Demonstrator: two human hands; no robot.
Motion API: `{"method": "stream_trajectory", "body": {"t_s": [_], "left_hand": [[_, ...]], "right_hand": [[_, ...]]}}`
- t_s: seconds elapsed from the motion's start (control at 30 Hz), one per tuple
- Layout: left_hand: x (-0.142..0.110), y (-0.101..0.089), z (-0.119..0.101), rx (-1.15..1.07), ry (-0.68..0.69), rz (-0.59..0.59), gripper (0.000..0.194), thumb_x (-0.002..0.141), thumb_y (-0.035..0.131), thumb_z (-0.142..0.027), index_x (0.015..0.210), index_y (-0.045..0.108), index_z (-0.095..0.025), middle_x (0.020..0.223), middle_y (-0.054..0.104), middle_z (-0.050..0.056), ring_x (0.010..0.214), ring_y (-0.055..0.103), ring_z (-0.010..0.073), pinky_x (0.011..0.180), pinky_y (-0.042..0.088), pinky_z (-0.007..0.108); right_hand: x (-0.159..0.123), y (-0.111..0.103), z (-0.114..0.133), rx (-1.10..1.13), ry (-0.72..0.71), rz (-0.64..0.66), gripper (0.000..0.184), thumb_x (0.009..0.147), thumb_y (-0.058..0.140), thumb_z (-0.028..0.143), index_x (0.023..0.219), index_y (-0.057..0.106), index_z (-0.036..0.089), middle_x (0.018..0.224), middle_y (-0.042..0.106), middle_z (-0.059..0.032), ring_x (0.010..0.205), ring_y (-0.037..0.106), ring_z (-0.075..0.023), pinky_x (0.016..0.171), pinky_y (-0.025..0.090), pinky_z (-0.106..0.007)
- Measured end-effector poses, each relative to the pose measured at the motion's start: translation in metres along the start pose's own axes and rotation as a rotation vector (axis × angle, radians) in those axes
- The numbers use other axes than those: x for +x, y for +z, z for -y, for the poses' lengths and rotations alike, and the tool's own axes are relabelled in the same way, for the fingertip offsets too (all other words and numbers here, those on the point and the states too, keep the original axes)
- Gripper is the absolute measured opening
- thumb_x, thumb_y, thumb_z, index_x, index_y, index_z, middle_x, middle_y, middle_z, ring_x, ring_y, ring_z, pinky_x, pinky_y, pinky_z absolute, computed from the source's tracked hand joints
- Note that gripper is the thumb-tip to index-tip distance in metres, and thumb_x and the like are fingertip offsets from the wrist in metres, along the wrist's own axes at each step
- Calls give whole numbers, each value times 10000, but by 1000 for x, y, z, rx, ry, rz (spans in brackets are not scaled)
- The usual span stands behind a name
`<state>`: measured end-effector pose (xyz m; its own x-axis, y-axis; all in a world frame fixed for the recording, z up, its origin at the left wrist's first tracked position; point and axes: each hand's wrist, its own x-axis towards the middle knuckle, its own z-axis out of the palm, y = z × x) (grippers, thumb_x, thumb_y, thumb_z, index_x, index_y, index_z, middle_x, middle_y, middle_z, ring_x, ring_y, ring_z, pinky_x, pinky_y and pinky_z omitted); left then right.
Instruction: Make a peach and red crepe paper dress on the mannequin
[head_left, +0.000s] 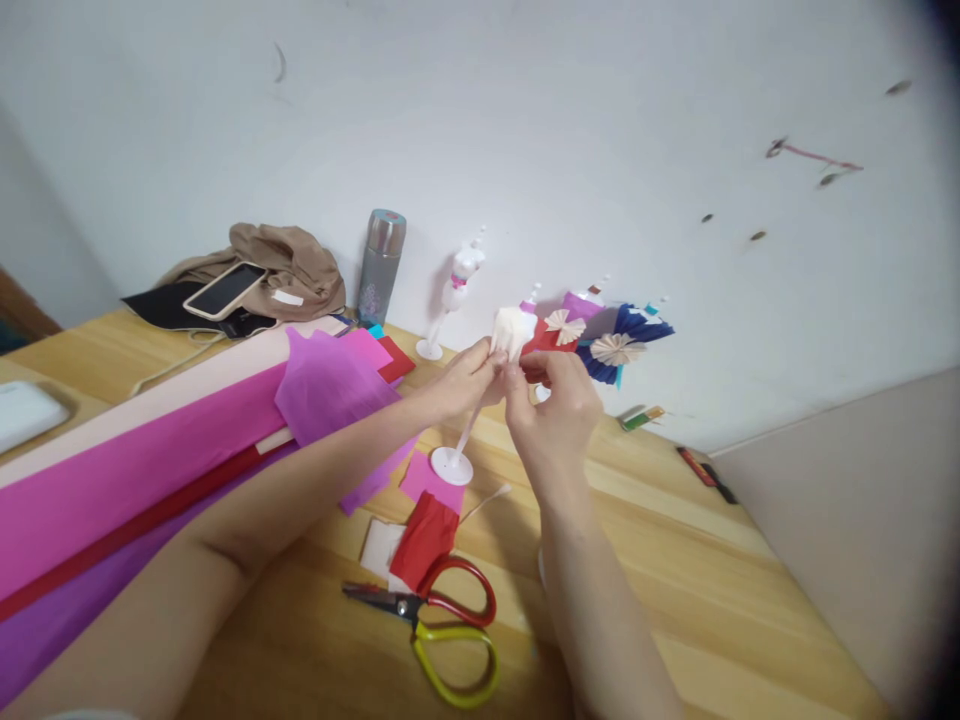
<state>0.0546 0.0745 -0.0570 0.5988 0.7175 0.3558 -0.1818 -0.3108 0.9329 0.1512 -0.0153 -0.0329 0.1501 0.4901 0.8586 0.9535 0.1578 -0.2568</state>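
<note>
At the centre stands a small white dress-form figure (466,432) on a round base. A piece of cream crepe paper (511,328) covers its upper part, below a small purple piece at the neck. My left hand (474,376) grips the paper's lower edge from the left, fingers closed. From the right, the closed fingers of my right hand (559,400) pinch the same edge; the fingertips partly hide each other. Nearer to me lie scissors (411,606) with one red and one yellow handle, blades pointing left. Red paper (424,540) and pink paper (420,482) lie beside the base.
Behind stand a bare white figure (454,290), a grey flask (382,265) and figures in paper dresses, one with a blue dress (624,340). Long magenta paper (172,440) and purple paper (330,385) spread left. A phone (225,291) rests on brown cloth (300,262).
</note>
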Motion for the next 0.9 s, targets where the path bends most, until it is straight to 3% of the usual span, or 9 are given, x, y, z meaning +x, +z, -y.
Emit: {"method": "stream_trajectory", "body": {"t_s": [0.2,0.4,0.6,0.73,0.9], "left_hand": [[3,1,5,1,-2,20,217,980,404,-356,901,514,-186,868,580,33,870,575,193,848,469,345],[0,-1,-2,71,-27,28,198,973,409,-314,976,551,-177,949,613,56,971,579,216,925,457,372],[-1,-1,-4,82,-37,38,238,975,385,-313,994,572,-168,1019,640,79,1005,591,229,940,462,384],[-3,-2,-8,145,-66,21,218,967,419,-321,980,585,-181,974,649,62,984,592,233,908,475,371],[-1,-2,-6,92,-36,47,238,980,405,-340,980,568,-167,982,620,69,1007,572,225,920,455,352]], "right_hand": [[3,-4,-2,22,-38,20,93,853,595,252,770,565,223,741,579,-31,702,557,-193,663,483,-349],[3,-2,-3,104,83,53,127,823,637,307,755,581,215,725,602,-8,628,555,-156,610,480,-317],[3,0,-3,219,223,54,135,790,663,307,863,624,200,790,628,-19,659,580,-157,634,491,-326],[2,2,-5,330,359,153,134,781,657,321,746,587,213,691,596,16,600,548,-138,599,462,-307],[5,-1,-5,482,426,204,134,752,643,297,684,564,212,641,570,24,587,534,-131,588,443,-296]]}}
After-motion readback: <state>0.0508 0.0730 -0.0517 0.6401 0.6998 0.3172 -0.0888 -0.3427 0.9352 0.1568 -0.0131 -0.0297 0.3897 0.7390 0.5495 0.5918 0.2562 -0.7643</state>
